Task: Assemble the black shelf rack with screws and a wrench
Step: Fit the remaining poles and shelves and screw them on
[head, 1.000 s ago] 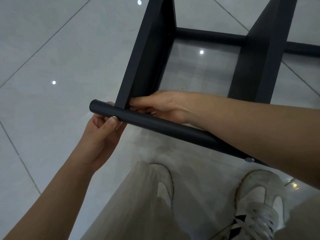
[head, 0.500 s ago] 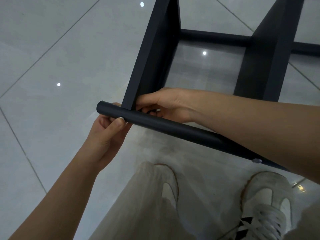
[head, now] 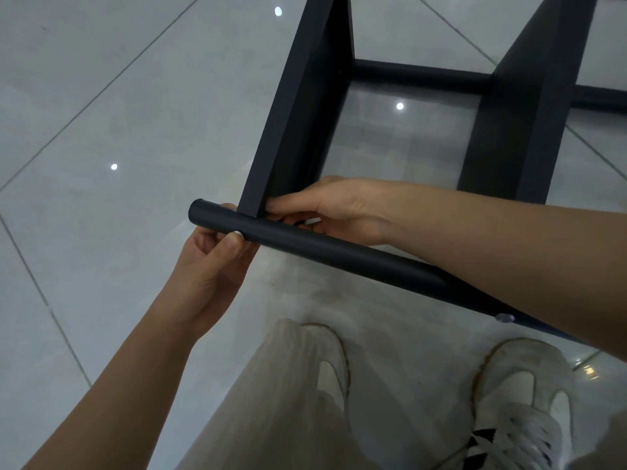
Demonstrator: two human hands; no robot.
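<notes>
A: What lies at the far left?

B: Glossy grey floor tiles (head: pixel 101 96) dotted with small light spots. The left hand (head: pixel 210 262) comes up from the lower left and grips the left end of a black tube (head: pixel 339 249). Its fingers curl under the tube and the thumb presses on top.

A: And the rack itself?

B: The black shelf rack (head: pixel 305 96) fills the upper middle of the frame. Its left panel (head: pixel 291 154) meets the tube just beside that thumb. A right panel (head: pixel 515 123) stands further right, and a rear tube (head: pixel 420 74) joins the two near the top.

A: The other hand?

B: The right hand (head: pixel 332 208) sits at the foot of the left panel, just behind the tube. The forefinger stretches to the panel's corner and the other fingers are bent. Something small and dark shows among them, but I cannot tell what it is or whether they hold it.

A: What blocks the view?

B: The right forearm (head: pixel 509 249) crosses over the tube and hides its right end. Just below the arm, a silver screw head (head: pixel 504 317) shows on the tube. Beige trousers (head: pixel 288 408) and white shoes (head: pixel 522 385) fill the bottom of the frame.
</notes>
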